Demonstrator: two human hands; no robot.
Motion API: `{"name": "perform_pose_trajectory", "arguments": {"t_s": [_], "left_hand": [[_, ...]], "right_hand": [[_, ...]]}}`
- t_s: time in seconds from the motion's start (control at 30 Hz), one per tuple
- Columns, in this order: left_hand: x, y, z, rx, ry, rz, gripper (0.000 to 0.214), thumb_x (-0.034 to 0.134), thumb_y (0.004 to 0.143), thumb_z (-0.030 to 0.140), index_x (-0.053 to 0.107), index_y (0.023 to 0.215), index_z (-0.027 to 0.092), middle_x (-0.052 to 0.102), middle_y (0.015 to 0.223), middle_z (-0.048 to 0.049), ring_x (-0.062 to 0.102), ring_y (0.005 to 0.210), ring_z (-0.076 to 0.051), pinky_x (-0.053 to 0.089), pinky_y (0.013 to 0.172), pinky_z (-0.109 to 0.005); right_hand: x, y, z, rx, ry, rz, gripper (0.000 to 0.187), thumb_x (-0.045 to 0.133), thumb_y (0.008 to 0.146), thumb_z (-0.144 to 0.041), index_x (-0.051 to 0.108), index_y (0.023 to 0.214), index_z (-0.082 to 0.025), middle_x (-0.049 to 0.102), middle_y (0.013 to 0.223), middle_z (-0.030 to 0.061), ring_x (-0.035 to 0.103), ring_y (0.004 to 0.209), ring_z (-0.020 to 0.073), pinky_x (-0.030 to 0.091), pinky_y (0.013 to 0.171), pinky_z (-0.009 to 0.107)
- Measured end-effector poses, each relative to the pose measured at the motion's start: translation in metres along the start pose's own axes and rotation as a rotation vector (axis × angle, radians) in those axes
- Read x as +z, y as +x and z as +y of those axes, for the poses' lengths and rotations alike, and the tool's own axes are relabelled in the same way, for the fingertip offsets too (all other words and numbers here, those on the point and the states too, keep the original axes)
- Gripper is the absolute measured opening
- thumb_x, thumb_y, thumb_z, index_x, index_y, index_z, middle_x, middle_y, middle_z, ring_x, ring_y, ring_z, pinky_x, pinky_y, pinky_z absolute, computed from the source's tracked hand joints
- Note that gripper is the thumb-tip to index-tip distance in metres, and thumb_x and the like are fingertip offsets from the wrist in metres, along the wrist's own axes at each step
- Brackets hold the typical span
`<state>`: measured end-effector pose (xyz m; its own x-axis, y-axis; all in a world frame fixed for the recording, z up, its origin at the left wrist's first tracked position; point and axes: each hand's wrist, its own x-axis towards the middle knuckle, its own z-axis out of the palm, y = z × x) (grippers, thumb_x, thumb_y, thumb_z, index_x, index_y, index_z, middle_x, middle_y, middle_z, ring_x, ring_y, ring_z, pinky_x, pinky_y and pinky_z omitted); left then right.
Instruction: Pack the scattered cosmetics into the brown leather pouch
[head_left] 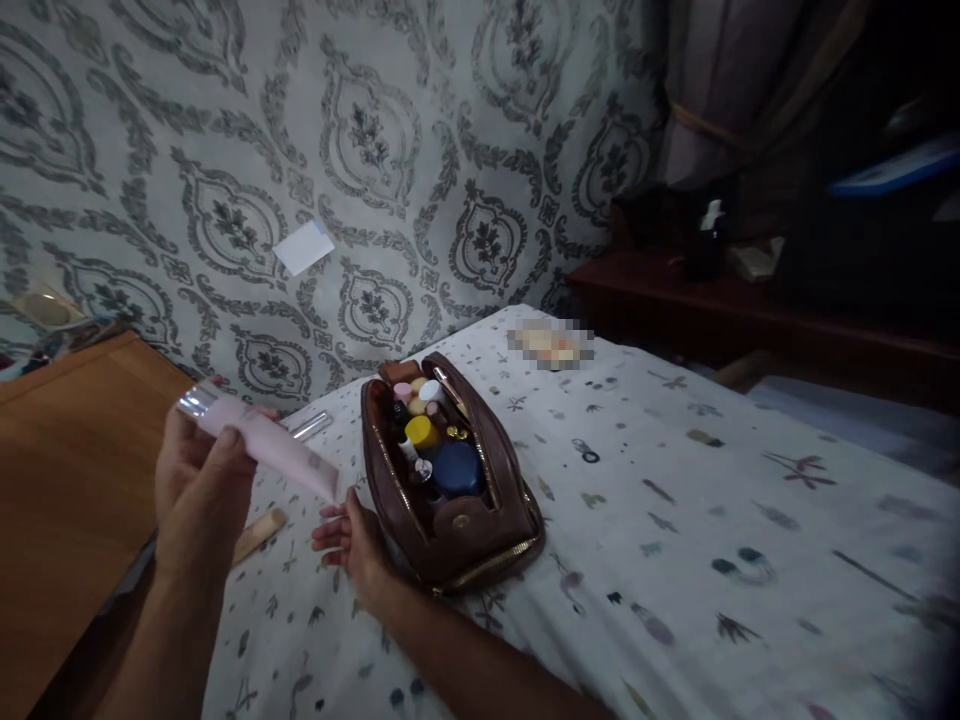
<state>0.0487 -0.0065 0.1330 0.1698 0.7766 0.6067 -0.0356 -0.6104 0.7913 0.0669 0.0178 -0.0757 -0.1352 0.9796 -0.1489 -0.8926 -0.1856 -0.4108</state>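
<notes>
My left hand [202, 470] is closed around a pale pink squeeze tube [277, 450] with a shiny clear cap, held tilted above the bed. Close to the tube's lower end is my right hand [356, 545], fingers apart and holding nothing. Just right of it stands a brown cosmetic bag [517, 470], unzipped. Inside are a dark blue rounded case [457, 468], a yellow-lidded container [422, 433] and several small bottles and caps. A slim clear tube [311, 427] lies behind my left hand. A beige tube [259, 533] rests beneath it, partly hidden.
The patterned white bedsheet [675, 520] spreads under the bag. A wooden board [90, 450] borders the bed at left. Against the patterned wall lies a blurred-out item [551, 343]. At right, a dark red shelf [675, 290] bears a pump bottle [709, 235].
</notes>
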Motion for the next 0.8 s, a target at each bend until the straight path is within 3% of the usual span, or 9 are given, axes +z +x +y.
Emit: {"name": "perform_pose_trajectory", "arguments": {"t_s": [0.17, 0.33, 0.63, 0.8], "left_hand": [[0.029, 0.009, 0.011, 0.038, -0.016, -0.107, 0.052, 0.073, 0.078, 0.033, 0.052, 0.125, 0.032, 0.071, 0.088, -0.0048, 0.067, 0.084, -0.022, 0.057, 0.072, -0.034], [0.044, 0.013, 0.004, 0.028, -0.040, -0.205, 0.057, 0.073, 0.078, 0.032, 0.045, 0.128, 0.027, 0.071, 0.090, -0.0045, 0.068, 0.089, -0.021, 0.056, 0.080, -0.034], [0.046, 0.013, -0.001, -0.017, 0.094, -0.294, 0.067, 0.069, 0.081, 0.036, 0.036, 0.137, 0.023, 0.066, 0.099, -0.0077, 0.066, 0.094, -0.023, 0.054, 0.081, -0.036], [0.046, 0.014, 0.006, -0.030, 0.133, -0.323, 0.067, 0.075, 0.074, 0.034, 0.045, 0.132, 0.021, 0.062, 0.110, -0.0093, 0.063, 0.093, -0.022, 0.054, 0.079, -0.032]], "right_hand": [[0.002, -0.002, -0.004, 0.005, -0.005, 0.040, 0.056, 0.044, 0.089, -0.064, 0.063, 0.085, -0.011, 0.068, 0.068, 0.0089, 0.063, 0.054, 0.0149, 0.044, 0.049, 0.024], [0.003, -0.002, -0.005, -0.007, -0.003, 0.053, 0.058, 0.048, 0.085, -0.067, 0.063, 0.085, -0.011, 0.067, 0.067, 0.0081, 0.062, 0.053, 0.0142, 0.043, 0.049, 0.023], [0.011, -0.013, -0.011, -0.034, -0.032, 0.056, 0.063, 0.054, 0.077, -0.073, 0.063, 0.084, -0.011, 0.067, 0.066, 0.0068, 0.061, 0.053, 0.0129, 0.040, 0.048, 0.022], [0.012, -0.017, -0.012, -0.037, -0.046, 0.066, 0.064, 0.056, 0.074, -0.074, 0.063, 0.083, -0.011, 0.066, 0.065, 0.0069, 0.061, 0.053, 0.0141, 0.040, 0.048, 0.023]]}}
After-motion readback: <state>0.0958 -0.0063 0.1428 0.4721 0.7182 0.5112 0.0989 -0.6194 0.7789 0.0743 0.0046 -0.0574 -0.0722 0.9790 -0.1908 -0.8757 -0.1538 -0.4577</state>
